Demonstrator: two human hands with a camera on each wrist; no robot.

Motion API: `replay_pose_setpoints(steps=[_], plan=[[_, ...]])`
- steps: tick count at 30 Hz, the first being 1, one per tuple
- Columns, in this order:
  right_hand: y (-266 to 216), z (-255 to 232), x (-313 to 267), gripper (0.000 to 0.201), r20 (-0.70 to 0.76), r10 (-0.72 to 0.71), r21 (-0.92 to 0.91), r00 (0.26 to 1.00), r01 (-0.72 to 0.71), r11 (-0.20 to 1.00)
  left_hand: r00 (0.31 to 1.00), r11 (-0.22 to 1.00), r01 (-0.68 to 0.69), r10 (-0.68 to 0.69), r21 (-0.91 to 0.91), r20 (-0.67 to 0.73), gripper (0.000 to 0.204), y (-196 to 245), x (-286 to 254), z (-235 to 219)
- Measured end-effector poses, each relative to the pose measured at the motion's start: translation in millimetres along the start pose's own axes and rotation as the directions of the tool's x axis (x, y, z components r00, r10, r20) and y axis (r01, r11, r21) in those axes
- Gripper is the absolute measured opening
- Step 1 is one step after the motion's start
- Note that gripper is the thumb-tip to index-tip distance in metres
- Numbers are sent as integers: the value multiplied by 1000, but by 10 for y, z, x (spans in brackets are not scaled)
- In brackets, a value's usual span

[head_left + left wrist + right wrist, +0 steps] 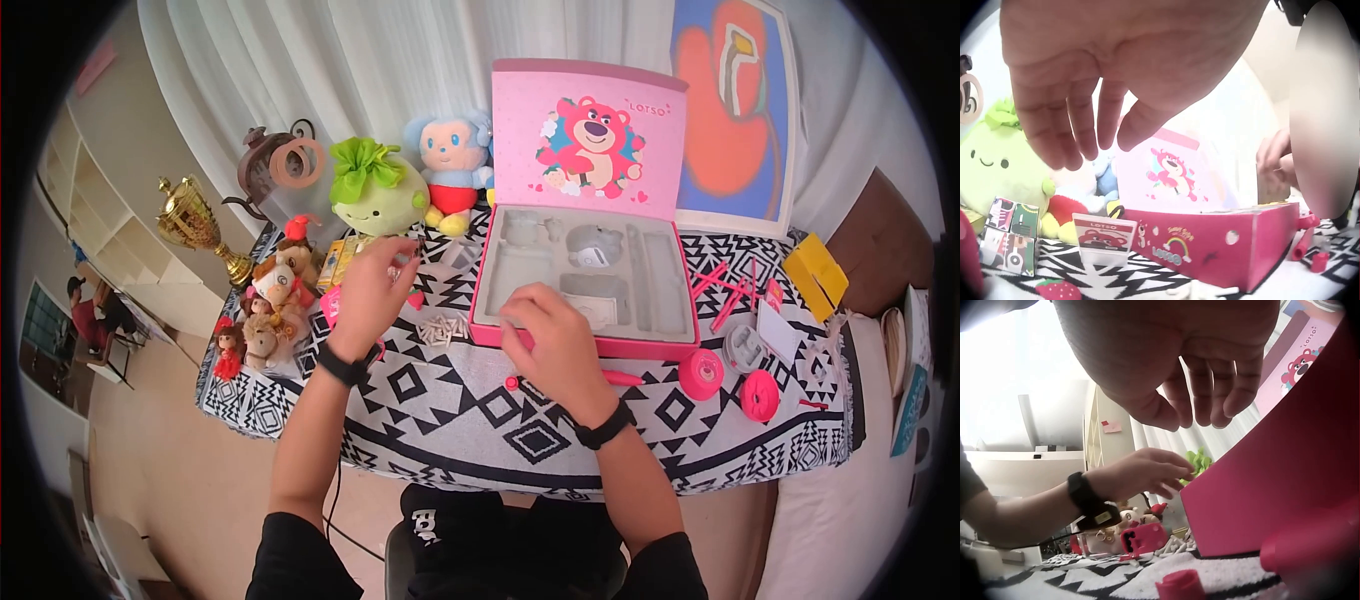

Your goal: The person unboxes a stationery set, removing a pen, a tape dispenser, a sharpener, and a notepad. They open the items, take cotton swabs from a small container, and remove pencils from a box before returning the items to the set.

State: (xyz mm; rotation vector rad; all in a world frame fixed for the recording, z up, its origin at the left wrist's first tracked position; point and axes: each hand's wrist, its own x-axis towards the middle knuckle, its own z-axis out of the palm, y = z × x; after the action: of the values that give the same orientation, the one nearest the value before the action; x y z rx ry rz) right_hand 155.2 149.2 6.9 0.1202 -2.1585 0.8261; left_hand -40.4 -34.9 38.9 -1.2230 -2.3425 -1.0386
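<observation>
A pink LOTSO gift box (590,352) stands with its lid (598,140) raised, showing a grey moulded tray (655,285) with hollows. My right hand (550,345) hovers over the box's front edge, fingers loosely bent and holding nothing; its empty palm shows in the right wrist view. To the left of the box, my left hand (372,290) hangs above the table with relaxed fingers and an empty grasp. Below it, the left wrist view shows a LOTSO card pack (1105,234), a patterned small box (1011,240) and a strawberry piece (1059,290). White sticks (442,330) lie in a pile between the hands.
Plush toys (380,205) line the back left, beside a gold trophy (190,220) and small dolls (270,310). Right of the box lie pink sticks (735,295), round pink containers (700,373) and a yellow box (815,277). A pink pen-like piece (622,378) lies in front.
</observation>
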Motion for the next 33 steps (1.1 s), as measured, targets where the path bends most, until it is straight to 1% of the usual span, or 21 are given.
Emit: replay_pose_setpoints(steps=[1,3,4,6,7,8,10,11,12,14,16,18,19,21,22,24,25,27,28,30,33], plan=[[24,-22,10,13,2,4,0,1000,-4,1000,1000,1000,3,-3,-2,4,26,29,-140,-64],[74,-66,34,11,-78,42,-1,996,-42,999,989,988,142,-139,-61,50,23,27,-416,-189],[92,-84,39,11,-76,44,-3,996,-45,999,989,988,143,-140,-64,52,23,31,-545,-223],[116,-103,45,11,-86,141,50,986,-137,989,988,995,99,-99,11,121,25,30,-777,-283],[121,-105,47,11,-81,139,51,987,-135,989,972,987,155,-160,43,173,26,23,-861,-322],[127,-105,50,10,-80,152,53,985,-148,988,971,986,160,-165,43,170,26,-20,-923,-336],[128,-91,50,10,-70,159,60,985,-155,986,975,979,90,-124,185,184,27,-164,-1039,-325],[130,-82,44,10,-60,162,62,985,-158,985,957,970,130,-177,205,230,25,-245,-1070,-309],[133,-75,45,10,-50,163,62,985,-160,985,958,969,136,-182,207,222,25,-289,-1092,-301],[146,-69,41,10,-46,153,56,987,-150,987,969,955,3,-76,297,235,22,-332,-1096,-295],[150,-68,35,10,-44,151,48,988,-149,988,966,961,7,-79,278,247,21,-326,-1067,-310],[152,-68,35,10,-42,167,59,985,-165,985,944,987,102,-135,125,301,22,-320,-1034,-306],[150,-65,33,10,-40,168,59,985,-166,984,943,987,104,-138,125,302,22,-294,-1008,-291],[149,-59,31,10,-38,161,46,986,-159,986,975,995,74,-87,73,207,24,-218,-943,-234],[151,-57,27,10,-35,160,46,986,-159,986,975,994,76,-89,73,206,24,-205,-926,-218],[161,-60,25,11,-47,147,44,988,-145,988,996,982,-51,37,180,79,28,-185,-880,-187],[163,-67,27,11,-48,147,43,988,-145,988,996,983,-52,38,179,79,28,-162,-855,-182],[160,-77,30,11,-33,166,42,986,-165,985,978,991,54,-78,125,192,28,-108,-808,-183],[161,-79,26,11,-33,167,44,985,-166,985,978,990,55,-79,127,193,28,-115,-790,-149],[160,-58,18,11,-39,164,40,986,-162,986,969,988,-43,6,147,246,27,-187,-765,-66],[155,-61,18,11,-33,161,38,986,-160,986,963,985,-58,13,160,270,25,-336,-791,24]])
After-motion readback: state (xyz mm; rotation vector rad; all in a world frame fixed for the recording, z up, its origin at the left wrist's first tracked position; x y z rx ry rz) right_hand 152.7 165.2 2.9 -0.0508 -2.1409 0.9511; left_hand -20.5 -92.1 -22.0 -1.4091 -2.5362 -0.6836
